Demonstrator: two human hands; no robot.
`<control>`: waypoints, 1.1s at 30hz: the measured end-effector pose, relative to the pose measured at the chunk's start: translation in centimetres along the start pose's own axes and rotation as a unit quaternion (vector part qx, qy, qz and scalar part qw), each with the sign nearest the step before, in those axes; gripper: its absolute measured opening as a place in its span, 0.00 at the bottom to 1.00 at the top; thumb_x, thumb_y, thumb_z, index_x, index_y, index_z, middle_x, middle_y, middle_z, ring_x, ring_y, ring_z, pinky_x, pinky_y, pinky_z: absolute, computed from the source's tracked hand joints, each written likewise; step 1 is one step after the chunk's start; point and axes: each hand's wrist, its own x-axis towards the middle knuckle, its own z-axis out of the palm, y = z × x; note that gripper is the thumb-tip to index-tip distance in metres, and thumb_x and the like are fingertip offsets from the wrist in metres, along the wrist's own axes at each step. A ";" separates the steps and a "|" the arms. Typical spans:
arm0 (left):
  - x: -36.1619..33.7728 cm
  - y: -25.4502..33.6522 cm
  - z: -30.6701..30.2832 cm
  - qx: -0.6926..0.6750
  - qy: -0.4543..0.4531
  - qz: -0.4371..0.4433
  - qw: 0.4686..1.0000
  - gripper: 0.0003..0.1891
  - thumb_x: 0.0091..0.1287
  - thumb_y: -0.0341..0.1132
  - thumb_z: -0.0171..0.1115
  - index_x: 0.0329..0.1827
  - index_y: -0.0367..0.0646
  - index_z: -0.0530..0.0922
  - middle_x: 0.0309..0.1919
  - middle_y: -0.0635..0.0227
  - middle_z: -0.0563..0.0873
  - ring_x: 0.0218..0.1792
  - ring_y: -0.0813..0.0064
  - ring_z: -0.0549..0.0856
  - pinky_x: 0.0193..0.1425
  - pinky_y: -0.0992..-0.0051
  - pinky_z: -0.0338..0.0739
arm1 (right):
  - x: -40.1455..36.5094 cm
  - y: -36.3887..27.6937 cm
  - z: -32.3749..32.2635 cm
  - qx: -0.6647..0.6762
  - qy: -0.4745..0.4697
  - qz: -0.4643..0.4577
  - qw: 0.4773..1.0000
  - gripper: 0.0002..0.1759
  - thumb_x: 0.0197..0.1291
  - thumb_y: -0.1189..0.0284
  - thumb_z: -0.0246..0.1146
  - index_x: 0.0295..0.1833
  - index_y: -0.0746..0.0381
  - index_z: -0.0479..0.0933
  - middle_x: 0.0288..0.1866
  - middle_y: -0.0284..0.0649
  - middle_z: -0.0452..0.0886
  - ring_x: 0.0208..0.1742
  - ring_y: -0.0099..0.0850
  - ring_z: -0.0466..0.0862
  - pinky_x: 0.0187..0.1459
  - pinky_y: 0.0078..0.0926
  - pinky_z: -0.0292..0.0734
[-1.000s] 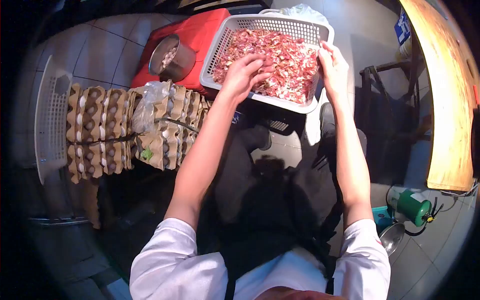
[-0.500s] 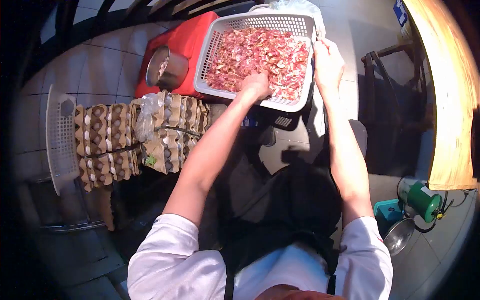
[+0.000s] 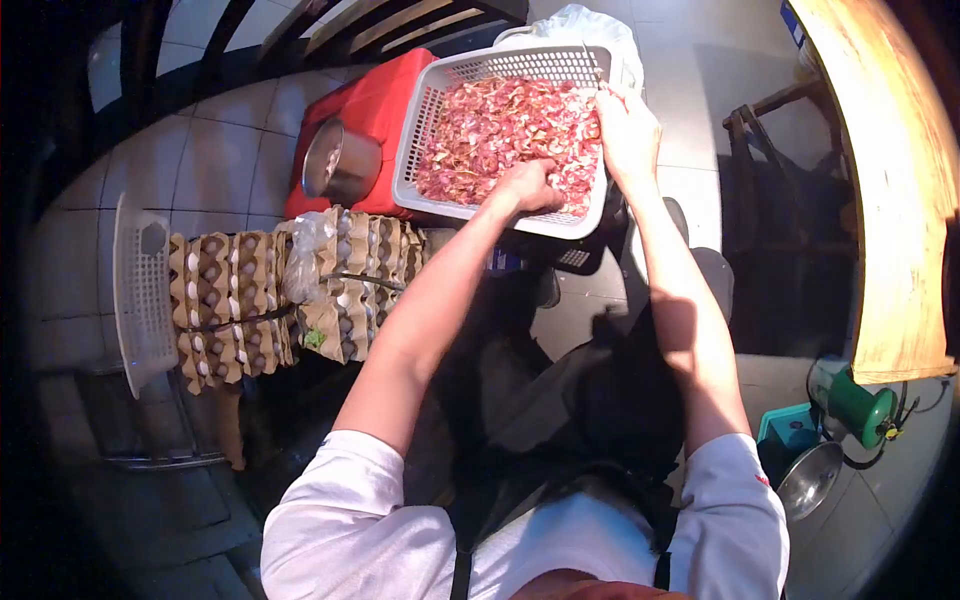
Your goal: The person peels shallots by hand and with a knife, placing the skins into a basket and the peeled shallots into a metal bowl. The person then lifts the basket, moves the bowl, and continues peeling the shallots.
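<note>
A pale grey plastic basket [image 3: 408, 160] with perforated walls holds a heap of small reddish-pink pieces [image 3: 500, 125] that look like shallots or garlic cloves. My left hand [image 3: 530, 188] is inside the basket's near side, over the heap, fingers curled; their tips and anything between them are hidden. At the basket's right rim is my right hand [image 3: 630, 130], closed around a slim pointed thing like a small knife [image 3: 592, 66]. Left of the basket, a metal pot [image 3: 352, 165] with a few pale pieces inside sits on a red plastic container [image 3: 400, 85].
Stacked egg trays [image 3: 235, 310], tied with black bands, stand at the left beside a white perforated basket [image 3: 145, 295] on its side. To the right are a wooden tabletop [image 3: 890, 200], a green cylinder [image 3: 860, 405] and a metal bowl [image 3: 810, 480]. A clear plastic bag [image 3: 590, 25] lies behind the basket.
My right hand has moved left, inward over the basket's right rim, with the slim thing. My left hand has shifted slightly right across the heap. The whole view has shifted a little downward.
</note>
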 end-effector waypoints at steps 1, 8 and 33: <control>0.6 -0.7 -0.2 -0.064 -0.018 -0.006 0.998 0.23 0.51 0.42 0.69 0.51 0.43 0.82 0.44 0.52 0.87 0.48 0.59 0.86 0.54 0.62 0.79 | 0.0 -0.1 0.0 -0.002 0.000 -0.002 1.000 0.16 0.63 0.65 0.62 0.50 0.65 0.81 0.43 0.52 0.85 0.45 0.42 0.87 0.49 0.32 0.79; 0.4 -0.4 -5.4 -0.210 -0.049 -0.019 0.976 0.30 0.60 0.44 0.69 0.65 0.42 0.75 0.39 0.57 0.86 0.39 0.70 0.85 0.46 0.68 0.80 | 0.4 -0.3 -0.1 0.012 -0.026 0.053 0.998 0.19 0.63 0.64 0.62 0.55 0.66 0.80 0.43 0.48 0.86 0.46 0.32 0.85 0.51 0.28 0.76; -2.0 -2.6 -3.8 0.120 0.209 0.039 0.970 0.12 0.62 0.38 0.64 0.47 0.46 0.83 0.45 0.52 0.81 0.47 0.51 0.84 0.50 0.54 0.79 | 1.3 0.9 0.5 -0.018 -0.018 0.041 0.999 0.18 0.62 0.62 0.63 0.50 0.64 0.82 0.42 0.52 0.85 0.45 0.42 0.86 0.48 0.32 0.78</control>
